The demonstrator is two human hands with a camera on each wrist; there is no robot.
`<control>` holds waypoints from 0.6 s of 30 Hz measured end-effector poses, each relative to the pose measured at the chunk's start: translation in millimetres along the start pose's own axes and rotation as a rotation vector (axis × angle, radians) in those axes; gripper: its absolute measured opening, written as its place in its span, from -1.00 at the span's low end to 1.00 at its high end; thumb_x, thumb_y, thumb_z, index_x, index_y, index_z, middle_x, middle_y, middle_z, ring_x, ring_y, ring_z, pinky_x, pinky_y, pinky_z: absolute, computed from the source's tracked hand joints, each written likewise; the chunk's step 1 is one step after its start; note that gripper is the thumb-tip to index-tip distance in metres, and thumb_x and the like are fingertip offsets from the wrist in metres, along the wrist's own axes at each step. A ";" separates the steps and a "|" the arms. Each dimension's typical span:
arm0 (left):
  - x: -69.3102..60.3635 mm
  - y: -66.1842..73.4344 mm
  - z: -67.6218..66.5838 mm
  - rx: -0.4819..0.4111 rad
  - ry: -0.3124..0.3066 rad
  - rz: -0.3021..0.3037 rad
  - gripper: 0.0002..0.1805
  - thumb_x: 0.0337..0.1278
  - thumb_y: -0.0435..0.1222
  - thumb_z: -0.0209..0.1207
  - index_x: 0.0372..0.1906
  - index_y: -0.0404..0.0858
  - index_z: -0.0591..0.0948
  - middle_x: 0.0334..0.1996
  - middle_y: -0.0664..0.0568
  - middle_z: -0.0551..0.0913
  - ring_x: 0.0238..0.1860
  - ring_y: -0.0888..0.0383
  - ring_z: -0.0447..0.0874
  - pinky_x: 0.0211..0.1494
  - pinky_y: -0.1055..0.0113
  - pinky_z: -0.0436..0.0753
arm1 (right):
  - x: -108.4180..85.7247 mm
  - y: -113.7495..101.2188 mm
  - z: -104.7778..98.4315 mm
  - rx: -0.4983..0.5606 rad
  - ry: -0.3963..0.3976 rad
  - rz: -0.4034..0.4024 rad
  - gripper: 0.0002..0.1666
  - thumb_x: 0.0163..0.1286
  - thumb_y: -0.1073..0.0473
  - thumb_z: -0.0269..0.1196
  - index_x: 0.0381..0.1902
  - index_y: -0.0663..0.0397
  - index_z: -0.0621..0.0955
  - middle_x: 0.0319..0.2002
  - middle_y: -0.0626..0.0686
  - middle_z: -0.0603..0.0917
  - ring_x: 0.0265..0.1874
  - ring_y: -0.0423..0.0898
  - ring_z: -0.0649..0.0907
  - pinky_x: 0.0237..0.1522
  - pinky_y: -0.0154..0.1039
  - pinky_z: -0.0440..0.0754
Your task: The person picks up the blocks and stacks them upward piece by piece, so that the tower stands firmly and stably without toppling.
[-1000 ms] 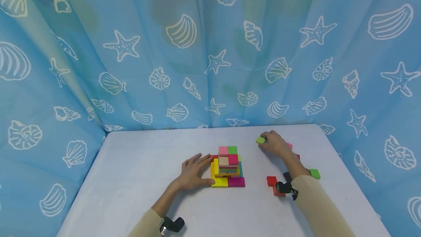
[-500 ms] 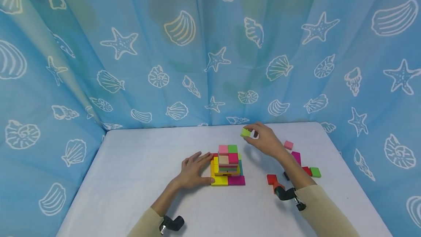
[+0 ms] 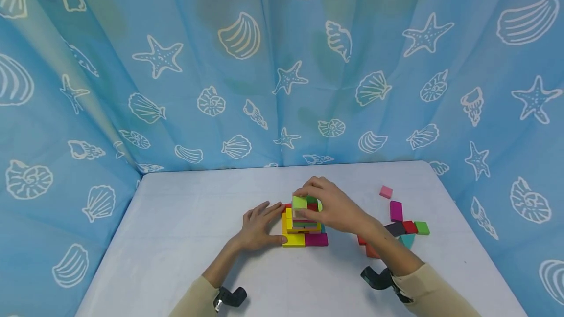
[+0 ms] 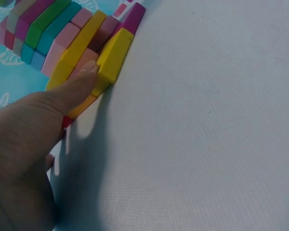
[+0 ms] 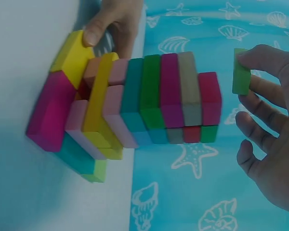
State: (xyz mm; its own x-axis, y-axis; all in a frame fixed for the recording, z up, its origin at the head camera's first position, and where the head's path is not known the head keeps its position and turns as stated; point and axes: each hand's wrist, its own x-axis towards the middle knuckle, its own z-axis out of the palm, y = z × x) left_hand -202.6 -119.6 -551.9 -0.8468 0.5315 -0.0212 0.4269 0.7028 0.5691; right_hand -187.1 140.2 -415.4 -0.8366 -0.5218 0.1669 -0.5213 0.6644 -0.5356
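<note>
A stepped tower of coloured wooden blocks (image 5: 173, 91) stands on the table, wide at its base and narrow higher up. My left hand (image 3: 260, 229) rests beside the base with its fingers spread. Its thumb touches a yellow block (image 4: 114, 57) at the near corner, and its fingertips reach the far left corner. Between thumb and fingers, my right hand (image 3: 339, 209) pinches a light green block (image 5: 241, 72). In the right wrist view a gap separates this block from the red block (image 5: 210, 98) at the tower's top. From the head view, the right hand covers part of the upper tower.
Loose blocks lie to the right: a pink block (image 3: 386, 192), a magenta block (image 3: 396, 211), a black block (image 3: 395, 229), a green block (image 3: 422, 228) and several others, some partly under the right forearm. A shell-patterned blue curtain (image 3: 273, 62) hangs behind the white table (image 3: 189, 219).
My right hand has carried the light green block leftward from the right side of the table to above the tower. My left hand has stayed at the base.
</note>
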 end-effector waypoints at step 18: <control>0.7 -2.9 1.9 -0.005 0.015 0.020 -0.03 0.08 0.18 0.32 0.57 0.01 0.23 0.56 0.02 0.22 0.55 -0.23 -0.04 0.39 -0.34 0.02 | -1.3 1.3 14.0 -0.114 -0.014 -0.033 -0.36 0.09 0.00 0.56 0.17 -0.29 0.66 0.00 -0.18 0.57 0.07 -0.16 0.52 0.04 -0.17 0.68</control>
State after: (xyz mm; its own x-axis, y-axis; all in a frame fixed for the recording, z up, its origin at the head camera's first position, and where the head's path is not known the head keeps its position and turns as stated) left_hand -203.9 -120.4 -555.1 -0.8430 0.5379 0.0028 0.4419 0.6897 0.5736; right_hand -184.3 134.3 -427.8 -0.8165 -0.5516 0.1706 -0.5651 0.7029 -0.4320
